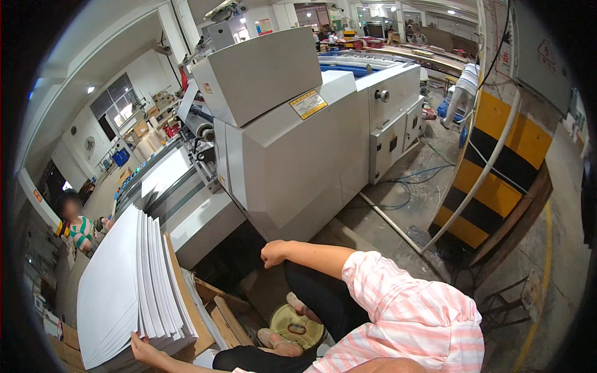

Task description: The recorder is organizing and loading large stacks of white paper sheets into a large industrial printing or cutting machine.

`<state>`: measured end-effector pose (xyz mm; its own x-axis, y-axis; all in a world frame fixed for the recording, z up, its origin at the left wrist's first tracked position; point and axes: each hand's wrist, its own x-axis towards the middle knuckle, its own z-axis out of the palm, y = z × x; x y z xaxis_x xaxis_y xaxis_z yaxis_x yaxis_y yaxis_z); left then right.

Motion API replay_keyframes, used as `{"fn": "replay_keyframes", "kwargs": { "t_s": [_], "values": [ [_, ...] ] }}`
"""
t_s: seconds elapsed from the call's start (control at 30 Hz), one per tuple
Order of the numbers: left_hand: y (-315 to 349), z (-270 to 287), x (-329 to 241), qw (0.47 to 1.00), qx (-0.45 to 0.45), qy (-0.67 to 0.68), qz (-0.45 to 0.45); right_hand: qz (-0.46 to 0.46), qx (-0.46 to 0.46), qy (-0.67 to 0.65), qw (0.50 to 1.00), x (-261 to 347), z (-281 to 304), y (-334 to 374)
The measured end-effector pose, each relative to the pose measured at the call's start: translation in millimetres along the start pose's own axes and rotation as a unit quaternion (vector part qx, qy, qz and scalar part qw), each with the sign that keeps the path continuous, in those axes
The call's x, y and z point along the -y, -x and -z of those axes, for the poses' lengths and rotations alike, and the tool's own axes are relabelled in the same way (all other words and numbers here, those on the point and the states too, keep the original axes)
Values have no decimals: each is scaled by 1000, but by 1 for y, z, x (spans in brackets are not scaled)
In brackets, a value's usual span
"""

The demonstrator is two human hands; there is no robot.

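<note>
A tall stack of large white sheets of paper (109, 292) stands at the lower left, its layers fanned apart along the side facing me. My left hand (147, 352) is at the stack's near corner, fingers gripping the edge of the sheets; part of the hand is hidden low in the picture. My right hand (273, 253) hangs above my knee, fingers curled in, with nothing visible in it. It touches no paper and is nearest to the grey machine's lower corner. Brown board (180, 292) shows along the stack's right side.
A big grey machine (298, 168) fills the middle, with a feed table (193, 217) beside the stack. My feet rest near a round yellowish lid (298, 326). Wooden pallet boards (230, 320) lie below the stack. A striped pillar (491, 168) and a stool (519, 298) stand right. Another person (81, 227) is far left.
</note>
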<state>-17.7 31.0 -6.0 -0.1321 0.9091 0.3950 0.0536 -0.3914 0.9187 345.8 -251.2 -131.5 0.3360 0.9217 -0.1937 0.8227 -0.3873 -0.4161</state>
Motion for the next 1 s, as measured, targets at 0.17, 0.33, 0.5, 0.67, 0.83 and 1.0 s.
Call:
{"fn": "replay_keyframes", "kwargs": {
  "t_s": [0.17, 0.33, 0.5, 0.67, 0.83, 1.0],
  "values": [
    [0, -4, -1, 1000, -10, -22, -2, -4, -6, 2, 1000, -2, 0, 0],
    [-5, -2, 3, 999, -16, -31, -3, -1, 0, 1, 1000, 0, 0, -1],
    [-4, -3, 5, 1000, -10, -9, -5, -6, -5, -1, 1000, -2, 0, 1],
    [-9, -1, 9, 1000, -6, -7, 4, -9, 7, 8, 1000, -1, 2, 2],
    [-2, -4, 3, 999, -29, 18, -15, -5, 1, 10, 1000, 1, 2, 4],
    [0, -7, 1, 1000, -16, 7, -9, -16, 19, 18, 1000, -7, -1, -3]
  ]
}}
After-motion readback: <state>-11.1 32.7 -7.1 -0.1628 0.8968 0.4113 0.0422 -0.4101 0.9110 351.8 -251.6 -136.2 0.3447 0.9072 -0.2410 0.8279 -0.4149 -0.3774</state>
